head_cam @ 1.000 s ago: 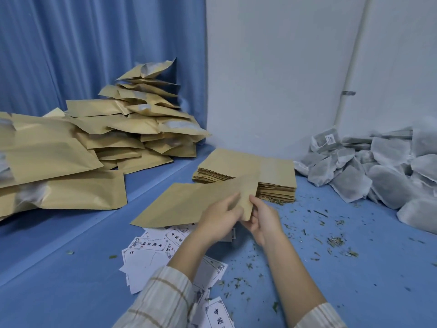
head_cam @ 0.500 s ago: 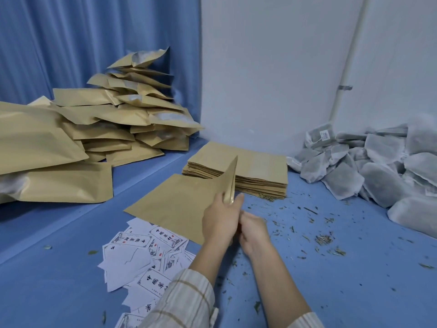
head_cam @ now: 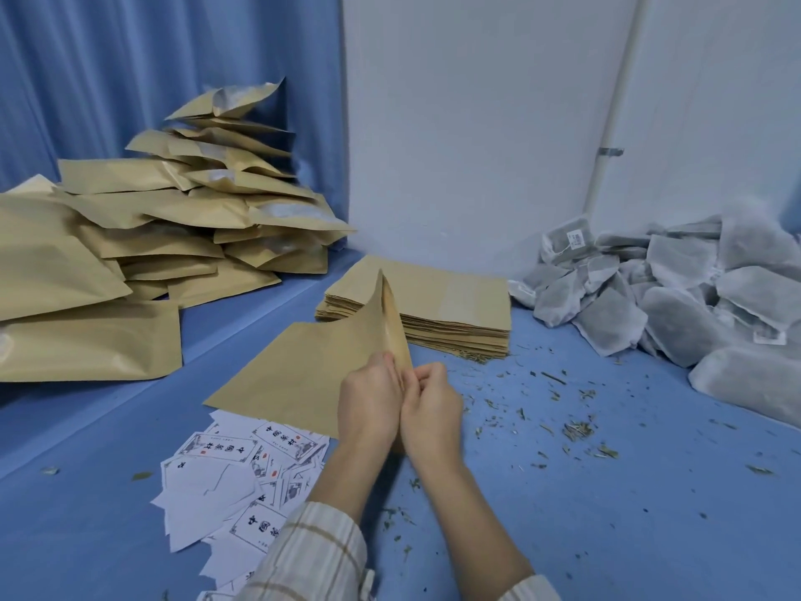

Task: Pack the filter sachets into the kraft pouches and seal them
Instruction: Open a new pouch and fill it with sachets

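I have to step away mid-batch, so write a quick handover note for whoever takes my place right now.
Left hand and right hand each pinch one wall of an empty kraft pouch at its mouth, parting it.
Flat pouch stack lies just behind; filter sachets are heaped at right, printed labels lie at near left.
Done: filled pouches piled at left.
Left: put sachets into this pouch, seal it, carry on through the stack.

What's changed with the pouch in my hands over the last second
The kraft pouch, flat a second ago, now has its mouth pulled open, one wall lifted upright. Left hand and right hand keep pinching its edge. Pouch stack, sachets and labels unchanged.
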{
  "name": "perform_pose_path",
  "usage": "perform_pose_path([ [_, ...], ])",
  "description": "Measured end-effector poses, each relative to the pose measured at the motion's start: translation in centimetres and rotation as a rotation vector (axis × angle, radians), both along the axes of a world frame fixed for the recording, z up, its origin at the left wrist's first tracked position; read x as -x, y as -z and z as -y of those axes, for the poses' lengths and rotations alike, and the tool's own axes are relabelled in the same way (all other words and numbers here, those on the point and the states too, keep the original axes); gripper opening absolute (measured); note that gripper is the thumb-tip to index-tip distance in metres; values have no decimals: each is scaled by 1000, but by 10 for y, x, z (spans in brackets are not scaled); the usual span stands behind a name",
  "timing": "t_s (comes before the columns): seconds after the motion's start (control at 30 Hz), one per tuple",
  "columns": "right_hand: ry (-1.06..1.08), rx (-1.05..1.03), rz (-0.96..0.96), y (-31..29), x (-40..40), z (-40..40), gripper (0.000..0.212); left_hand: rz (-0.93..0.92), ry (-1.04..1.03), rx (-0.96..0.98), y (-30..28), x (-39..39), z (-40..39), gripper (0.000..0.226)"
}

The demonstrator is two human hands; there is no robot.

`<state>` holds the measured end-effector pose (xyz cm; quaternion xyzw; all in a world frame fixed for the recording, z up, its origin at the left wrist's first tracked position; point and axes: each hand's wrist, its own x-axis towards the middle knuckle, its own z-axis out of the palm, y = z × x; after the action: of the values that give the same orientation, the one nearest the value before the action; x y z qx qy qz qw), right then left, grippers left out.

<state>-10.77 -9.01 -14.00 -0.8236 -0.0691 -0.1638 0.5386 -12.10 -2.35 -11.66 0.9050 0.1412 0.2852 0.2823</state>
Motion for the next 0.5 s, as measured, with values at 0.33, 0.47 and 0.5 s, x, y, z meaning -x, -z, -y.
perform_pose_path([
  [0.33,98,-206,-119,-3,-6,4,13,52,-55,-16,-4,-1,-1,35],
  [0.47,-20,-30,154,-9,-8,2,19,-102,-40,-336,-21,2,2,24],
  [0.5,22,88,226,-13,-9,2,15,-106,-40,-426,-28,7,5,21],
])
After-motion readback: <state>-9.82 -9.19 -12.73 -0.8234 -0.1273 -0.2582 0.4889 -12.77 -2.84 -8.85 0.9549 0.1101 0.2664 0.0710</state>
